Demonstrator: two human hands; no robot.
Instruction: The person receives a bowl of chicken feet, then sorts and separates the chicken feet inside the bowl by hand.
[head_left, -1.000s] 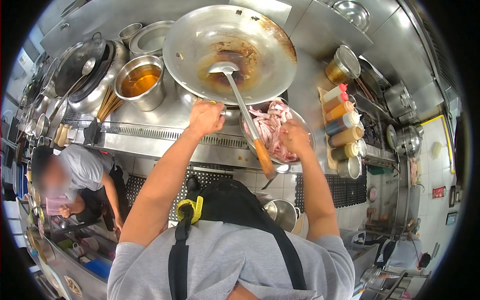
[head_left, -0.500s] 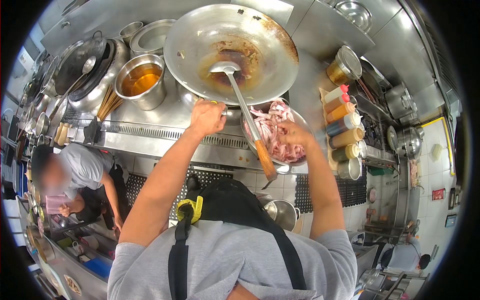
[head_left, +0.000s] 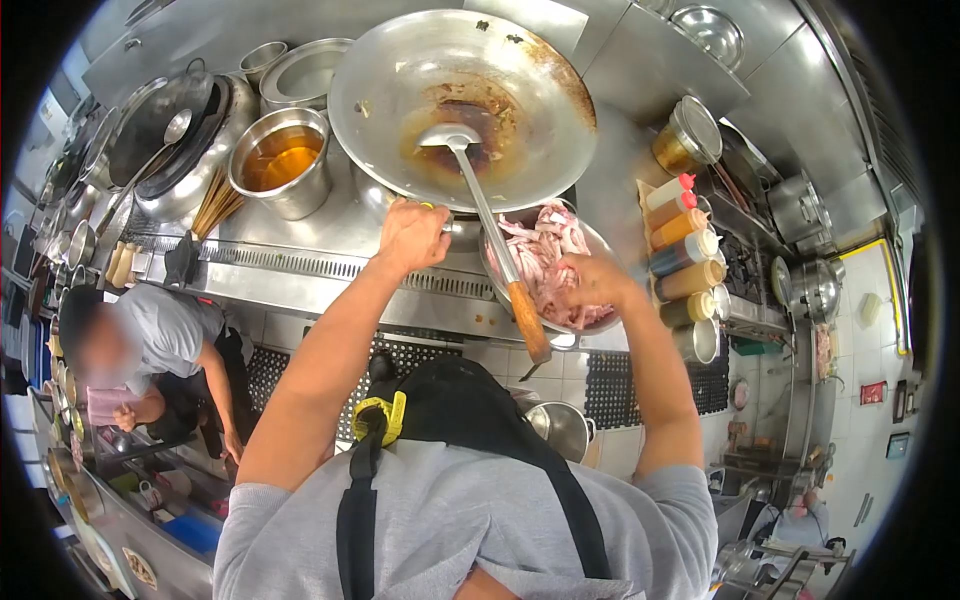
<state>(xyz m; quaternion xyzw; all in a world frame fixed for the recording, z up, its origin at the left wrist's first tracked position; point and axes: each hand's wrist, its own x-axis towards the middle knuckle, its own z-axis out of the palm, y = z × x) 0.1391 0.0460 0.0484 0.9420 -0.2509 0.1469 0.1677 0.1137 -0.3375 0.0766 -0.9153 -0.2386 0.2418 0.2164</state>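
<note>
A large wok (head_left: 380, 120) holds some brown liquid, with dark residue on its inner wall. My left hand (head_left: 413, 236) is closed at the wok's near edge, gripping it; the exact grip is partly hidden. A wok spatula (head_left: 490, 215) with a wooden handle lies with its head in the wok, and its shaft slants over a metal bowl (head_left: 608, 245). Pale pink raw meat strips (head_left: 550, 240) fill that bowl, right of the spatula. My right hand (head_left: 592, 280) is down in the meat, fingers curled into the strips.
A pot of amber oil (head_left: 285, 160) stands left of the wok, beside wooden sticks (head_left: 217, 207). Squeeze bottles (head_left: 688, 245) line the counter at right. At lower left crouches another person (head_left: 170, 330). A steel pot (head_left: 562, 428) sits low behind the apron.
My right hand has shifted slightly down and right within the meat, its fingers sinking deeper among the strips. My left hand, the wok and the spatula stay nearly in place.
</note>
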